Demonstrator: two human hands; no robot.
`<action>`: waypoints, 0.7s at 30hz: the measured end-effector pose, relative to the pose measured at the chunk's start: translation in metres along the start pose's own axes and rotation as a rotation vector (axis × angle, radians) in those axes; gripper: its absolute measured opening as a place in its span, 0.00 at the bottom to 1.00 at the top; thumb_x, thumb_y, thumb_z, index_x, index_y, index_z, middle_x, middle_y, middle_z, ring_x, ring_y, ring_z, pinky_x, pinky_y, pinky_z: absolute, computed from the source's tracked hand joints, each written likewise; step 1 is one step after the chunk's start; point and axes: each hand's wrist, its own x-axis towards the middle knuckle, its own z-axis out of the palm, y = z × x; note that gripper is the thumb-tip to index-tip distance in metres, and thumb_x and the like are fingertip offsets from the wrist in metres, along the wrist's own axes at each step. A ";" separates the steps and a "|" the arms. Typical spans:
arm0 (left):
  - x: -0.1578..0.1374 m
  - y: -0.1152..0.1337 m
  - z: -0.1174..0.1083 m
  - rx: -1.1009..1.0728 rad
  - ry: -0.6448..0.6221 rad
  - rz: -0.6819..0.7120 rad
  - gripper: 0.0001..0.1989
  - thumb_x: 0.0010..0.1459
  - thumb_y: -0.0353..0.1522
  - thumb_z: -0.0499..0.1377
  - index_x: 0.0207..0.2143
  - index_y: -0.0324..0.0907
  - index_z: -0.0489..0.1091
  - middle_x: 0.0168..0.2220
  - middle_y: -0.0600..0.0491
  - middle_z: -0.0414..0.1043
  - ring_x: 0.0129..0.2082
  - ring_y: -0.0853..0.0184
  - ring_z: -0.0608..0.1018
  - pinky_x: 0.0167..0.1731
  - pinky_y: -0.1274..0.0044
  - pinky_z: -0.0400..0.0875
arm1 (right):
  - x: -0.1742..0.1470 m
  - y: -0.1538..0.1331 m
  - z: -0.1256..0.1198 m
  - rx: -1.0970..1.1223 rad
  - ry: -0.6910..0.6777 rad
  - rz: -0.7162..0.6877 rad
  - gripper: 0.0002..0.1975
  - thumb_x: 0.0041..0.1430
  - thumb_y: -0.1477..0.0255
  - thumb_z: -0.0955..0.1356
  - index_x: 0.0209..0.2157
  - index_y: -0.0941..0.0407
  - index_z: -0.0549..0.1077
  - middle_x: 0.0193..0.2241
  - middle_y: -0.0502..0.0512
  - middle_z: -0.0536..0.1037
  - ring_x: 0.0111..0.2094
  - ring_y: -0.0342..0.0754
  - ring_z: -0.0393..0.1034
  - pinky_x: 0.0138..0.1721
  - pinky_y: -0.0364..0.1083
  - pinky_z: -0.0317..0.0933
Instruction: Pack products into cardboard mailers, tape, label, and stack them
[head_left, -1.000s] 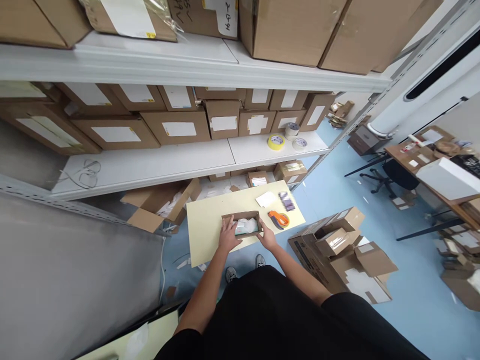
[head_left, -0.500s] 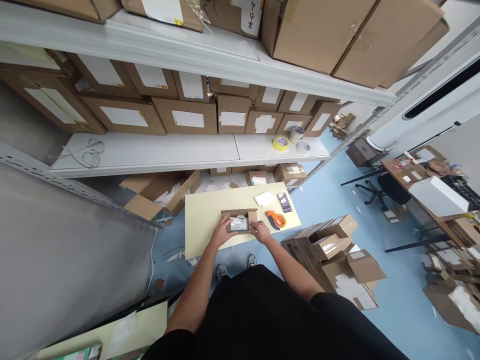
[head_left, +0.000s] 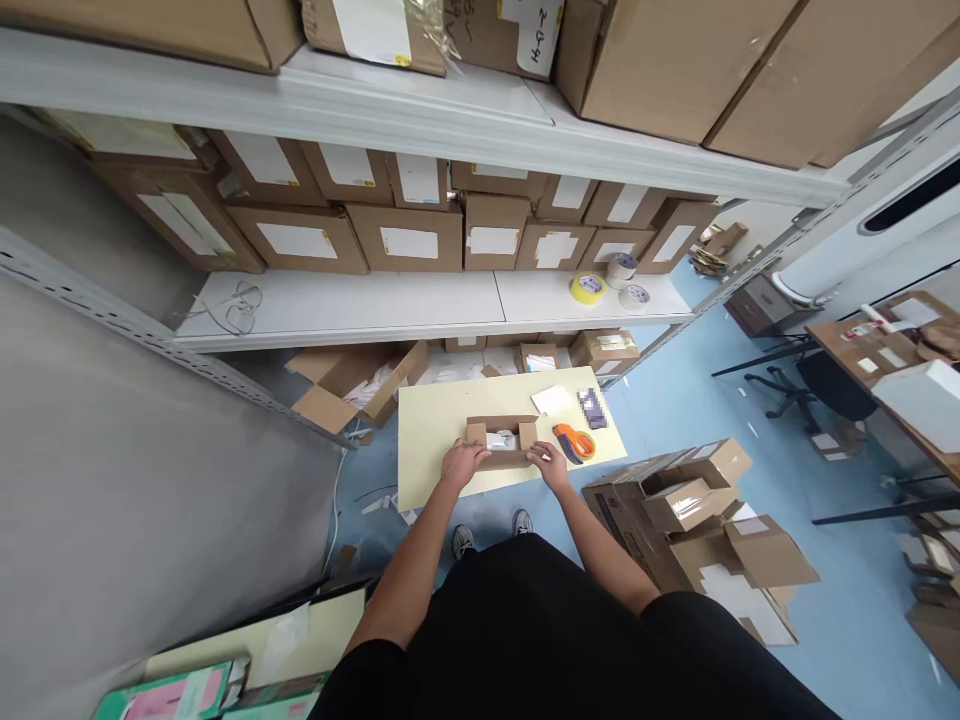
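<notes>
On the cream table before me stands a small cardboard box, its top partly open. Both short side flaps are folded inward, and white contents show in the gap between them. At the box's near left corner, my left hand is closed on the cardboard edge. My right hand grips the near right corner, fingertips on the edge. Just right of the box lies an orange tape dispenser. A white paper sheet rests behind it.
Shelving with labelled cartons rises behind the table. Tape rolls, one yellow, sit on the middle shelf. An open carton stands at the table's back left; opened cartons crowd the floor at right.
The box's side flaps have folded further inward, covering more of the contents. My hands have moved apart to its near corners. The whole view has shifted, so things appear further right.
</notes>
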 end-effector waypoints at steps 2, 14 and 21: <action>0.001 0.004 0.000 0.044 0.041 -0.087 0.21 0.69 0.47 0.55 0.55 0.47 0.77 0.46 0.46 0.80 0.54 0.56 0.74 0.50 0.71 0.72 | 0.000 0.001 0.007 -0.072 0.101 0.023 0.31 0.49 0.55 0.76 0.51 0.57 0.74 0.45 0.63 0.81 0.48 0.59 0.77 0.47 0.54 0.72; 0.015 0.021 0.000 0.219 0.183 -0.090 0.36 0.64 0.38 0.60 0.72 0.45 0.55 0.76 0.51 0.42 0.75 0.43 0.40 0.67 0.58 0.58 | 0.012 -0.016 0.019 -0.680 0.100 -0.044 0.50 0.58 0.66 0.72 0.75 0.50 0.43 0.74 0.65 0.45 0.68 0.69 0.54 0.59 0.60 0.61; 0.008 0.010 0.013 0.177 0.103 -0.049 0.29 0.67 0.33 0.55 0.69 0.47 0.61 0.73 0.52 0.55 0.75 0.49 0.42 0.66 0.56 0.61 | 0.001 0.002 0.013 -0.714 -0.019 -0.311 0.38 0.68 0.64 0.65 0.75 0.49 0.47 0.76 0.58 0.43 0.66 0.62 0.57 0.63 0.58 0.60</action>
